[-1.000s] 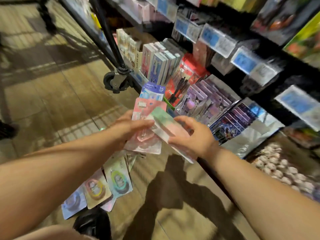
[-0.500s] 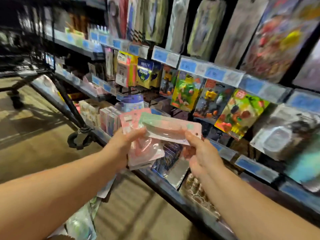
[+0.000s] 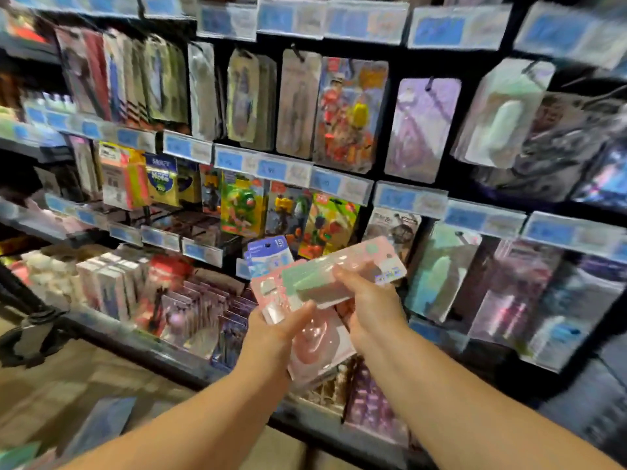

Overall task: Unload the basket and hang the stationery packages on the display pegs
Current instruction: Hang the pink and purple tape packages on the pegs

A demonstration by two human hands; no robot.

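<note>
left hand (image 3: 274,337): pink packages (image 3: 319,347) gripped | right hand (image 3: 369,303): 1 green-pink package (image 3: 342,266) pinched | both held before pegged display rack (image 3: 391,130)

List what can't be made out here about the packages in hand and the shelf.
Head view only.
- Price labels: blur makes the print unreadable.
- Pink package in the left hand: partly covered by the green-and-pink package in the right hand; stack count unclear.
- Blue package: lower part hidden behind those.
- Basket: out of frame.
- Pegs: mostly hidden by hanging packs.
</note>
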